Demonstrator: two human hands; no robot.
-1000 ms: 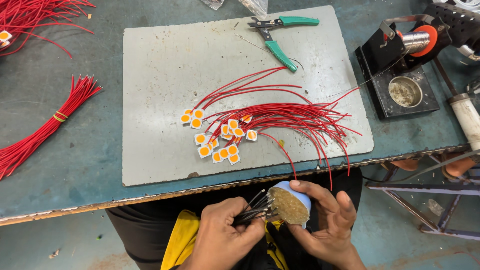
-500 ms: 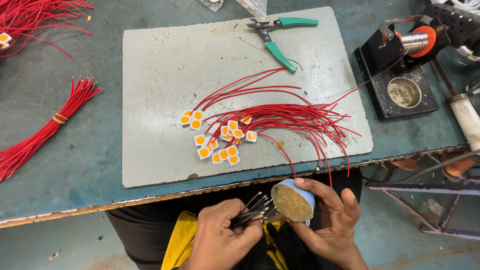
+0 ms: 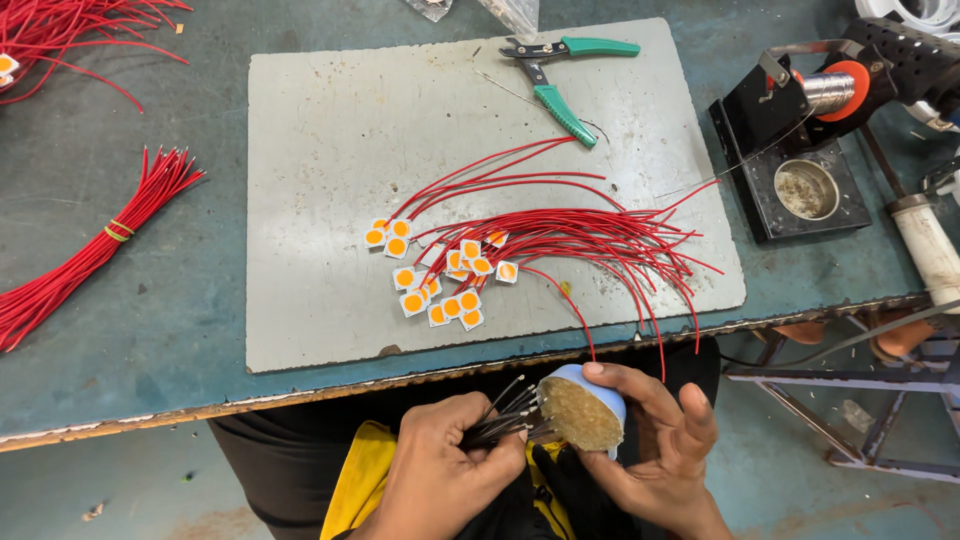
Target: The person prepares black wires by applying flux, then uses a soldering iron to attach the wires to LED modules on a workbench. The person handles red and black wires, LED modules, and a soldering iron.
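Low in the frame, below the table edge, we see the left hand (image 3: 440, 470) closed around a bundle of dark wires (image 3: 500, 420), their bare ends fanned toward a small blue tub (image 3: 585, 408). The right hand (image 3: 655, 445) cups that tub, fingers curled around its wall and thumb on the rim, with the open mouth turned toward the wire tips. The yellowish-brown filling may be flux or paste; we cannot say which from this view.

Compared with a second ago, the tub has tilted a little further to face the wires, and the tips now sit right at its surface, apparently touching. To us, that suggests the wire ends are being dipped.

Across the middle of the frame, a grey mat (image 3: 330, 150) carries red wires (image 3: 590, 235) tipped with small orange-and-white chips (image 3: 440, 290), unchanged. Green-handled cutters (image 3: 560, 75) lie at upper centre, a solder stand (image 3: 800, 150) at upper right, and a tied red wire bundle (image 3: 90, 250) at left.
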